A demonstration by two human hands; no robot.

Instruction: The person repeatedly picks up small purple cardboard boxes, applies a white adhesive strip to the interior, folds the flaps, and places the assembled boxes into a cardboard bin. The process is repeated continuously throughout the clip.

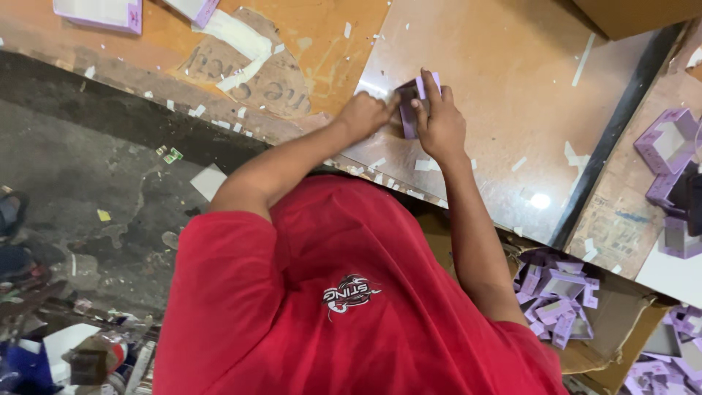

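Head view, purple box (409,99) between left hand (363,115), right hand (441,126)

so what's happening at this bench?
A person in a red shirt presses a small purple cardboard box against a glossy board on the worn orange table. Left hand grips its left side; right hand lies over it. More purple box pieces fill an open brown carton lower right.

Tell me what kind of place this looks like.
Probably a small box-making workshop. Both hands, left and right, press a small purple box on a worn table littered with paper scraps, and a carton holds many more purple boxes.
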